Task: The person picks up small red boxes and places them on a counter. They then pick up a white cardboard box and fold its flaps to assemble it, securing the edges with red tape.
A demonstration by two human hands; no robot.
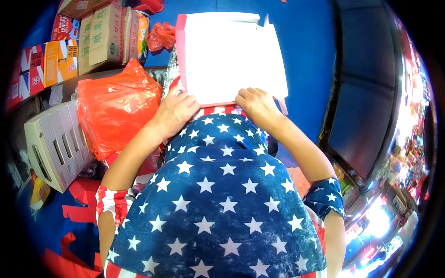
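Observation:
A white cardboard box (232, 60) with red-pink edges lies over my lap, its white side up and brightly lit. My left hand (178, 111) is closed at the box's near left corner, fingers curled. At the near edge, further right, my right hand (257, 105) is also closed, its fingers bent over the rim. My hands hide the parts of the edge they grip. A small flap sticks up at the far right corner, and a narrow strip hangs at the near right corner.
To the left are a red plastic bag (118, 109), a beige slotted plastic case (58, 141) and stacked cartons (99, 37). A crumpled red bag (161, 37) lies beyond. Red scraps (74, 255) litter the blue floor (308, 55). A dark panelled surface (368, 88) stands right.

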